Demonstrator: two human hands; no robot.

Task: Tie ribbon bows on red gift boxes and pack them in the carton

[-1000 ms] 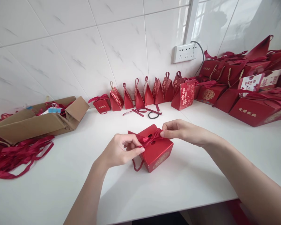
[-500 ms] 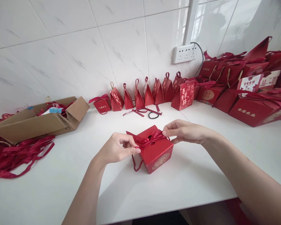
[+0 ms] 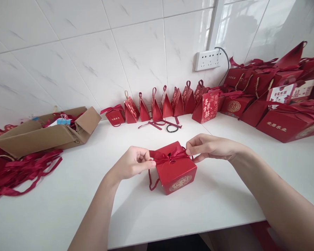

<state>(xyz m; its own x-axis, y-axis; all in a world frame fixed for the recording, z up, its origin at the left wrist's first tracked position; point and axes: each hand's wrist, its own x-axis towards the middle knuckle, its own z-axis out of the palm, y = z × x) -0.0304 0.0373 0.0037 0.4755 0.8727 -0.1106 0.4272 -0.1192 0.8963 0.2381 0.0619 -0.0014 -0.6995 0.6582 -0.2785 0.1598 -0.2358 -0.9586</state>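
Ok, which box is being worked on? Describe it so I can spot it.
On the white counter, look at the middle near the front edge, away from the wall. The box sits alone between the left hand and right hand, each pinching its ribbon; the other boxes line the wall, untouched.

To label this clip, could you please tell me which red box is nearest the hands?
The cube-shaped red box standing alone in front: the left hand and right hand pinch its ribbon bow, while the other boxes line the wall.
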